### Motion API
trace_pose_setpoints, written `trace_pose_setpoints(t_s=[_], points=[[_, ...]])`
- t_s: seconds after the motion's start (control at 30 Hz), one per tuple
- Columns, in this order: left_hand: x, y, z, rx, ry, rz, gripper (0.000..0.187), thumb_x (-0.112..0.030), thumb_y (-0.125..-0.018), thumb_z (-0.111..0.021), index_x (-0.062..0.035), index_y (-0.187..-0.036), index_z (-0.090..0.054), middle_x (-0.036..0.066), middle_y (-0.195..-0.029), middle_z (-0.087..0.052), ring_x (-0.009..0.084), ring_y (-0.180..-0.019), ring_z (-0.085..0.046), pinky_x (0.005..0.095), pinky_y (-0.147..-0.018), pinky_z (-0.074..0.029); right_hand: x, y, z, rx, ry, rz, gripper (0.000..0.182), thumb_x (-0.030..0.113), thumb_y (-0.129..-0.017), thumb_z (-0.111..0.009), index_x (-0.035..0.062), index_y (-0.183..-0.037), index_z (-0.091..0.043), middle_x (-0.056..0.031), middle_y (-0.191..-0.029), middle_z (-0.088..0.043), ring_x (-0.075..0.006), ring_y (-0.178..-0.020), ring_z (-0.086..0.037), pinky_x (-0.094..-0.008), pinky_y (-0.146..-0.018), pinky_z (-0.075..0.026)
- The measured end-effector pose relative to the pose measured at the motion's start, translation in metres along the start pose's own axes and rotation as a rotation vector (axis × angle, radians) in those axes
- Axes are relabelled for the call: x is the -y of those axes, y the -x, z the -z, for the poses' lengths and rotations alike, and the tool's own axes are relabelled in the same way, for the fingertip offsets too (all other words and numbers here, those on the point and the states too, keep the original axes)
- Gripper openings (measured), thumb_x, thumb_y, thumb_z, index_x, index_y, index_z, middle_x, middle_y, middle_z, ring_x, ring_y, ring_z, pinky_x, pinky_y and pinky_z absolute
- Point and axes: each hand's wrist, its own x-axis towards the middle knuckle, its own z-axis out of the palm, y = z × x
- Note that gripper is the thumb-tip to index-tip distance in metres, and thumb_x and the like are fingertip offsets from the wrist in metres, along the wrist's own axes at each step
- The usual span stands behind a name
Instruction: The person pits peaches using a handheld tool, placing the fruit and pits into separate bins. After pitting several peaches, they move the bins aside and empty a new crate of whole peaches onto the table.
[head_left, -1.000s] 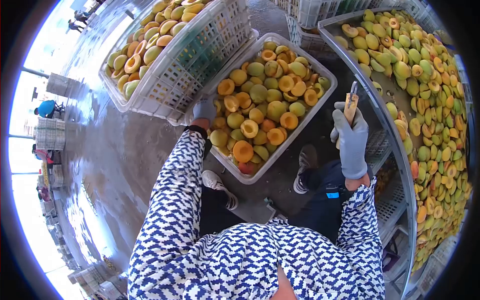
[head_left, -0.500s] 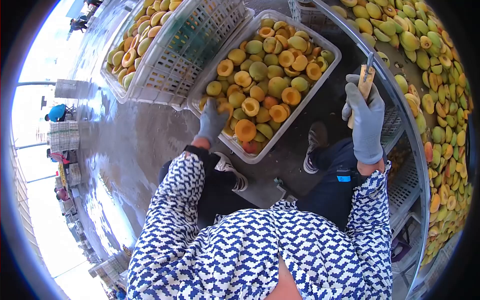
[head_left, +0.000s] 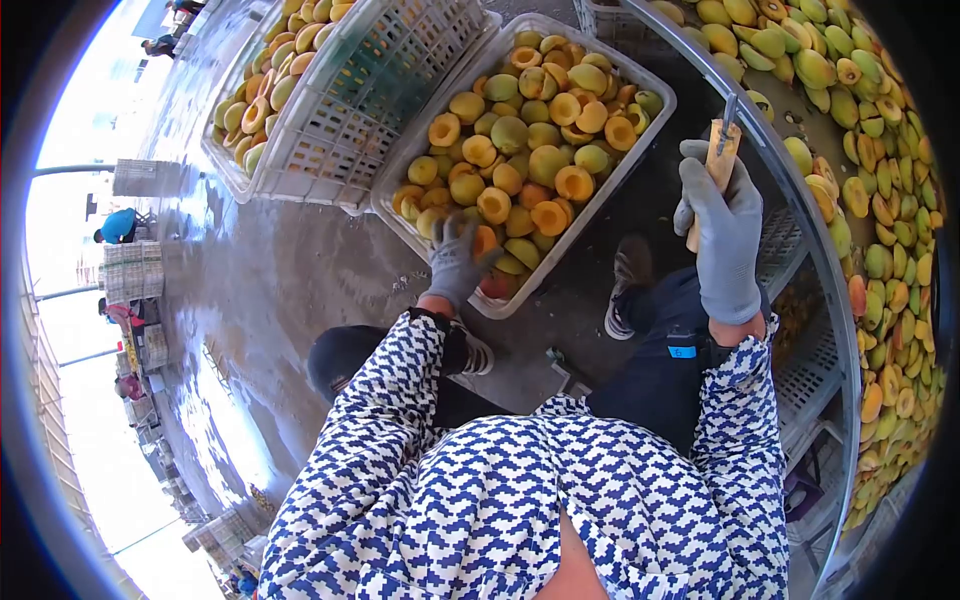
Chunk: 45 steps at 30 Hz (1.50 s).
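Note:
My left hand, in a grey glove, rests on the fruit at the near corner of a white plastic crate. Its fingers are spread, beside an orange fruit half, and I see nothing gripped. The crate holds yellow-green fruit that look like apricots or peaches, many halved with hollow centres. On the right, my right hand, gloved too, is closed around a wooden-handled tool with a thin metal tip pointing up. That hand is raised near the metal rim of a table.
A curved metal table edge runs down the right, with fruit heaped beyond it. Another filled crate stands tilted at upper left. Wet floor stretches left, where people and stacked crates are far off.
My left hand has moved right and nearer my body along the crate's near corner, and its fingers have spread. My right hand, still holding the tool, has shifted only slightly.

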Motion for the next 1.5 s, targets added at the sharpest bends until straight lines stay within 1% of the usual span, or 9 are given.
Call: trace_pose_setpoints(t_s=[0.2, 0.53, 0.73, 0.87, 1.07, 1.23, 1.33, 1.4, 1.5], points=[[0.017, 0.023, -0.009, 0.051, -0.130, -0.195, 0.082, -0.048, -0.075, -0.059, -0.0095, -0.139, -0.026, 0.022, -0.144, -0.016, 0.0405, -0.132, -0.014, 0.0475, -0.107, -0.017, 0.001, -0.001, 0.006, -0.031, -0.031, -0.010, 0.018, 0.015, -0.084, -0.061, 0.0031, -0.098, -0.059, 0.0025, -0.064, -0.052, -0.0032, -0.047, -0.046, -0.0171, -0.042, -0.036], [-0.007, 0.018, -0.007, 0.121, -0.161, -0.025, 0.088, -0.050, -0.071, -0.060, -0.0070, -0.139, -0.025, 0.025, -0.141, -0.020, 0.0403, -0.131, -0.020, 0.0468, -0.108, -0.017, 0.010, 0.001, -0.006, -0.008, -0.087, -0.037, 0.016, 0.014, -0.085, -0.061, 0.0038, -0.097, -0.059, 0.0029, -0.065, -0.052, -0.0022, -0.045, -0.045, -0.0163, -0.041, -0.036], [-0.017, 0.017, -0.009, -0.134, -0.097, -0.103, 0.073, -0.032, -0.068, -0.067, -0.0090, -0.130, -0.038, 0.017, -0.114, -0.052, 0.0345, -0.111, -0.047, 0.0433, -0.095, -0.037, 0.005, 0.000, 0.007, -0.037, -0.109, 0.015, 0.017, 0.015, -0.084, -0.061, 0.0032, -0.096, -0.058, 0.0031, -0.063, -0.051, -0.0028, -0.045, -0.045, -0.0174, -0.040, -0.036], [-0.023, 0.004, -0.001, 0.041, -0.160, 0.091, 0.068, -0.031, -0.071, -0.067, -0.0055, -0.128, -0.040, 0.018, -0.103, -0.058, 0.0336, -0.102, -0.054, 0.0419, -0.085, -0.044, 0.011, 0.001, 0.008, -0.064, -0.101, -0.028, 0.017, 0.015, -0.085, -0.060, 0.0032, -0.097, -0.058, 0.0027, -0.063, -0.050, -0.0032, -0.046, -0.046, -0.0174, -0.040, -0.035], [-0.016, -0.038, 0.054, 0.223, 1.229, 0.140, 0.058, -0.012, -0.076, -0.065, 0.0001, -0.127, -0.038, 0.013, -0.108, -0.057, 0.0208, -0.093, -0.059, 0.0293, -0.077, -0.049, 0.021, 0.002, 0.010, -0.064, -0.159, -0.035, 0.020, 0.012, -0.086, -0.057, 0.0007, -0.102, -0.055, 0.0035, -0.061, -0.047, -0.0035, -0.046, -0.044, -0.0172, -0.043, -0.034], [-0.021, -0.138, 0.067, 0.094, 1.509, 0.231, 0.043, -0.010, -0.083, -0.058, 0.0009, -0.122, -0.043, 0.010, -0.105, -0.057, 0.0183, -0.092, -0.058, 0.0291, -0.076, -0.050, 0.020, -0.006, 0.005, -0.039, -0.211, -0.134, 0.022, 0.014, -0.087, -0.054, -0.0001, -0.104, -0.053, 0.0022, -0.065, -0.046, -0.0045, -0.048, -0.044, -0.0180, -0.045, -0.036], [-0.003, -0.213, 0.039, -0.082, 1.074, -0.176, 0.030, -0.011, -0.085, -0.055, -0.0010, -0.113, -0.050, 0.009, -0.102, -0.057, 0.0171, -0.091, -0.057, 0.0286, -0.075, -0.050, 0.021, -0.013, 0.000, -0.018, -0.173, -0.168, 0.023, 0.015, -0.089, -0.052, 0.0007, -0.107, -0.051, 0.0021, -0.062, -0.043, -0.0051, -0.047, -0.042, -0.0194, -0.044, -0.035], [-0.019, -0.257, 0.038, -0.006, 2.031, 0.270, 0.021, -0.012, -0.085, -0.057, -0.0039, -0.104, -0.055, 0.008, -0.097, -0.058, 0.0174, -0.087, -0.058, 0.0283, -0.072, -0.051, 0.023, -0.017, 0.000, 0.024, -0.142, -0.224, 0.022, 0.015, -0.089, -0.051, 0.0002, -0.107, -0.051, 0.0018, -0.061, -0.043, -0.0048, -0.045, -0.041, -0.0199, -0.043, -0.035], [-0.022, -0.301, 0.025, -0.074, 1.888, 0.485, 0.025, -0.015, -0.084, -0.059, -0.0043, -0.105, -0.055, 0.008, -0.099, -0.058, 0.0194, -0.087, -0.058, 0.0298, -0.076, -0.049, 0.016, -0.022, 0.003, -0.004, -0.170, -0.191, 0.025, 0.016, -0.090, -0.051, -0.0006, -0.108, -0.049, 0.0015, -0.058, -0.042, -0.0057, -0.043, -0.040, -0.0200, -0.041, -0.034]])
